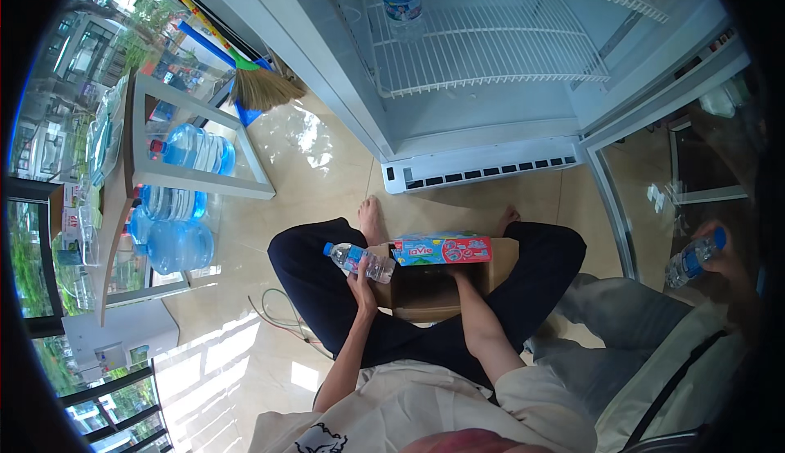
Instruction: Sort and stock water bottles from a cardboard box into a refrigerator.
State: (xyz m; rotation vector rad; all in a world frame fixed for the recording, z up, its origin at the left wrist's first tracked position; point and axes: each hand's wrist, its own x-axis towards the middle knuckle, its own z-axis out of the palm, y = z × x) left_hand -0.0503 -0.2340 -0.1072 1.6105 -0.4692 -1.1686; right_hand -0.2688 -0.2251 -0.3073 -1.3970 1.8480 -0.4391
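My left hand grips a small clear plastic water bottle with a blue cap and a blue label. The bottle lies tilted above my left thigh, its cap pointing up and left. Between my legs stands an open cardboard box, with a red and blue printed La Vie flap at its far side. My right forearm reaches into the box, and the fingers of my right hand are hidden inside. What they hold cannot be seen.
An open display fridge stands ahead, with a bottle on its wire shelf. Its glass door is at right, near grey trousers. Large water jugs, a table, a broom and cables are at left.
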